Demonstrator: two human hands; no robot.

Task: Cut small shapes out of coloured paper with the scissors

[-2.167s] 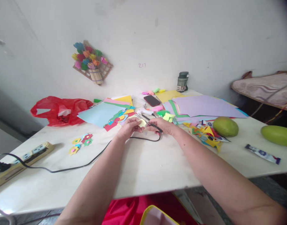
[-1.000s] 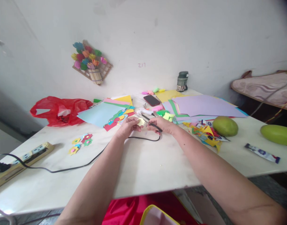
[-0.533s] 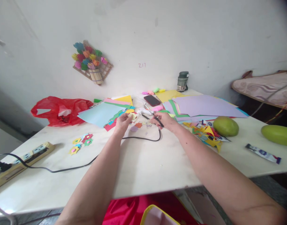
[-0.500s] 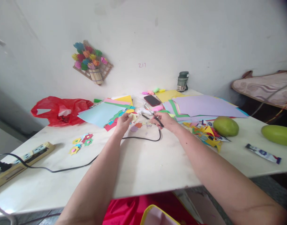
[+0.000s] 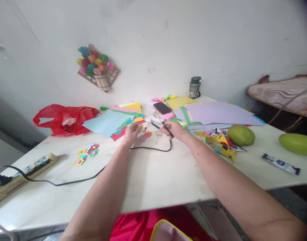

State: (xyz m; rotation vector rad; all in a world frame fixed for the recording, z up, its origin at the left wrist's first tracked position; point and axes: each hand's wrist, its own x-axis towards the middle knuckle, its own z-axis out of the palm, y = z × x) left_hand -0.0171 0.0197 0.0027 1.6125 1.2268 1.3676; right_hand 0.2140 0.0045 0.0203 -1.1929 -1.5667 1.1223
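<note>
My left hand point(image 5: 133, 132) is closed, its fingers pinching a small pale yellow paper piece point(image 5: 142, 128). Across from it, my right hand point(image 5: 175, 129) grips a slim pen-like tool point(image 5: 168, 129) with a black body and a silver end pointing away from me; its exact kind is unclear. Between the hands lie an orange paper cutout point(image 5: 148, 134), a pale purple paper piece point(image 5: 143, 138) and a short dark stick point(image 5: 155, 125). Just beyond them rests a white object point(image 5: 152, 119), partly hidden.
Paper flowers point(image 5: 94, 147) and a power strip point(image 5: 38, 165) are at left, with a black cable point(image 5: 153, 148) crossing the table. Coloured sheets point(image 5: 213, 113), a phone point(image 5: 162, 107), a red bag point(image 5: 68, 117), scraps point(image 5: 225, 145), a green mango-like fruit point(image 5: 241, 135) and a tube point(image 5: 281, 164) lie around.
The tool in my right hand has shifted slightly left and tilted a little. My left hand has turned slightly around the pale yellow paper piece, which now shows less.
</note>
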